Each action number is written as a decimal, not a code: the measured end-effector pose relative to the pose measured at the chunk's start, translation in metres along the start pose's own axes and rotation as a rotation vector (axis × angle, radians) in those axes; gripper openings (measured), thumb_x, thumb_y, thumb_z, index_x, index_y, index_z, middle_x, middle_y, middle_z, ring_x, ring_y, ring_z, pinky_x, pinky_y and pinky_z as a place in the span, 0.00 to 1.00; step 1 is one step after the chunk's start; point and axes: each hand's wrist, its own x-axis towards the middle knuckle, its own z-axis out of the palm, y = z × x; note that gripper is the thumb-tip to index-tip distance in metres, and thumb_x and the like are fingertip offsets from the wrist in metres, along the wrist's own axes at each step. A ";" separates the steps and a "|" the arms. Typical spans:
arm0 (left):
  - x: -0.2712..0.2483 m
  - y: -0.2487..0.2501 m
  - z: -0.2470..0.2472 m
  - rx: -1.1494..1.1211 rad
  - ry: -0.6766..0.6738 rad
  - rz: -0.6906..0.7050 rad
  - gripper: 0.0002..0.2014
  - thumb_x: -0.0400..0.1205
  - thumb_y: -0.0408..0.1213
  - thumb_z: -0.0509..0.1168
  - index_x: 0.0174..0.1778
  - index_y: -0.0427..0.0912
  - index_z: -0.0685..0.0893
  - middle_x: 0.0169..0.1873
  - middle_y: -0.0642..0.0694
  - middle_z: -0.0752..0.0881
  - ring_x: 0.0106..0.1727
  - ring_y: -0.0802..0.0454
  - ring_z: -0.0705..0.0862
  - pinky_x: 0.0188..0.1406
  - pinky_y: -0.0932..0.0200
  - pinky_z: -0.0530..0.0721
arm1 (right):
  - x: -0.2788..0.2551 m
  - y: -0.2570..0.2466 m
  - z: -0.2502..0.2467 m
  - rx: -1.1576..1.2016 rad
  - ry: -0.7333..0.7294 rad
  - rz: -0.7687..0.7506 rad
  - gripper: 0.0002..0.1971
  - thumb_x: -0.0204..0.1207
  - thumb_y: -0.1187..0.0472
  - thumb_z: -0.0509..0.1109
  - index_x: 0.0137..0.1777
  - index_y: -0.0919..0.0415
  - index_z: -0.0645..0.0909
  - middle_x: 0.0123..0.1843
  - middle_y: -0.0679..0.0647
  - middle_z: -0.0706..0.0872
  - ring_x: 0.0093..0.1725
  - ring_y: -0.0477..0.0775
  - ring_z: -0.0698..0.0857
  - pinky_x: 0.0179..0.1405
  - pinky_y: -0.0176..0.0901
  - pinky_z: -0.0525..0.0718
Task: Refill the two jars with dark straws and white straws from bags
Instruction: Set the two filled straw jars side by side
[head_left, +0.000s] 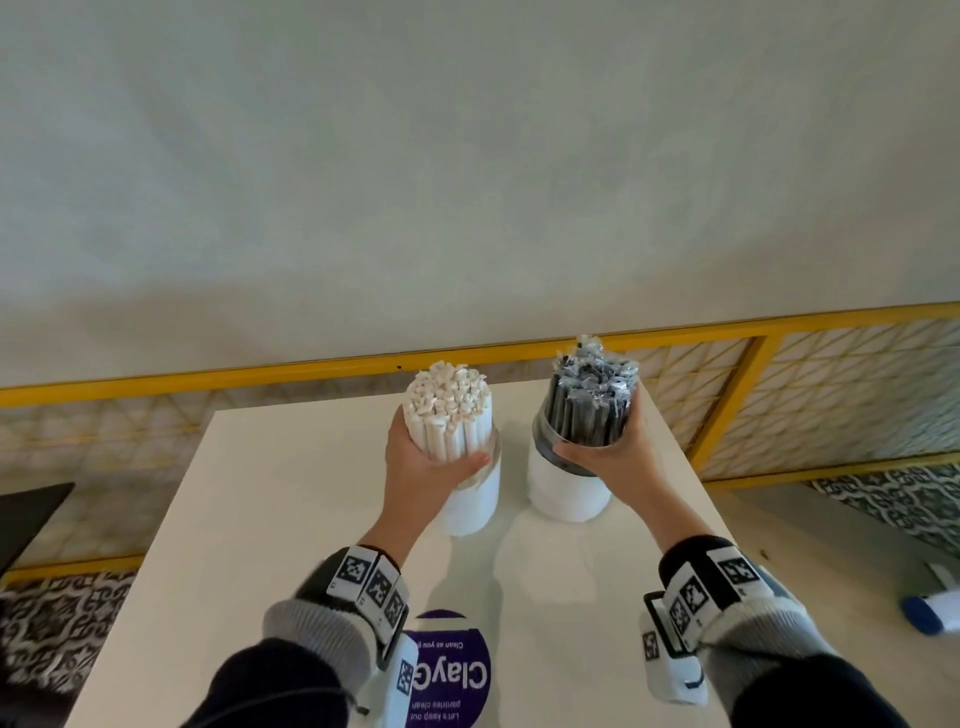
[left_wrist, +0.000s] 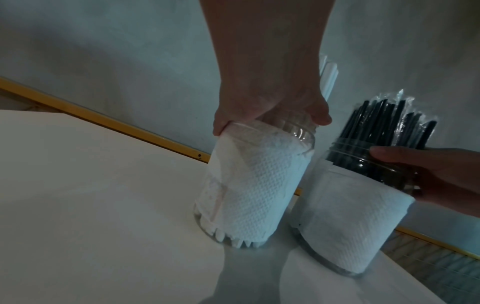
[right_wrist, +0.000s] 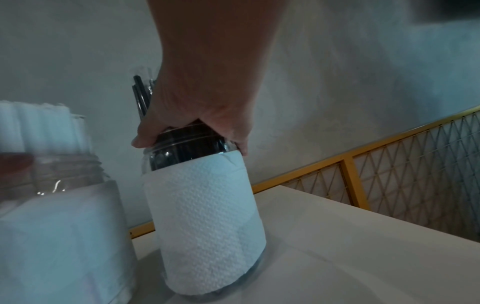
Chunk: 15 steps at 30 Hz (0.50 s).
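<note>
Two clear jars wrapped in white paper towel stand side by side on a white table (head_left: 291, 499). The left jar (head_left: 475, 499) (left_wrist: 249, 195) (right_wrist: 59, 226) holds a thick bunch of white straws (head_left: 449, 415) (right_wrist: 39, 127). My left hand (head_left: 426, 462) (left_wrist: 270, 111) grips that jar's neck and the straws. The right jar (head_left: 569, 488) (left_wrist: 348, 222) (right_wrist: 207, 226) holds dark straws (head_left: 592, 410) (left_wrist: 387, 127) in clear wrappers. My right hand (head_left: 618, 452) (right_wrist: 197, 131) curls round that jar's rim. No bags are in view.
A yellow-framed wire fence (head_left: 810, 395) (right_wrist: 405, 168) runs along the table's far edge before a grey wall. A purple round sticker (head_left: 449, 675) lies at the table's near edge. A blue-and-white object (head_left: 930, 613) lies on the floor at right.
</note>
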 end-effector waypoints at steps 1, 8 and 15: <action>-0.001 0.000 0.001 0.004 0.005 -0.002 0.48 0.52 0.44 0.87 0.69 0.55 0.73 0.62 0.54 0.84 0.63 0.56 0.83 0.62 0.44 0.85 | 0.001 0.001 0.002 -0.003 -0.009 0.003 0.55 0.43 0.50 0.89 0.72 0.39 0.63 0.67 0.42 0.79 0.67 0.47 0.79 0.62 0.59 0.83; -0.001 0.001 0.001 0.132 0.034 -0.081 0.54 0.51 0.52 0.86 0.72 0.53 0.67 0.66 0.50 0.72 0.64 0.54 0.77 0.65 0.50 0.80 | 0.008 0.018 0.010 -0.001 -0.009 0.064 0.69 0.36 0.38 0.88 0.79 0.39 0.53 0.73 0.45 0.73 0.73 0.52 0.74 0.64 0.64 0.81; 0.007 -0.001 -0.001 0.138 0.004 -0.094 0.58 0.44 0.61 0.85 0.71 0.61 0.67 0.66 0.50 0.79 0.66 0.50 0.80 0.62 0.41 0.85 | 0.014 0.026 0.010 -0.037 -0.028 0.104 0.75 0.32 0.34 0.87 0.81 0.43 0.48 0.76 0.47 0.70 0.75 0.54 0.72 0.66 0.65 0.79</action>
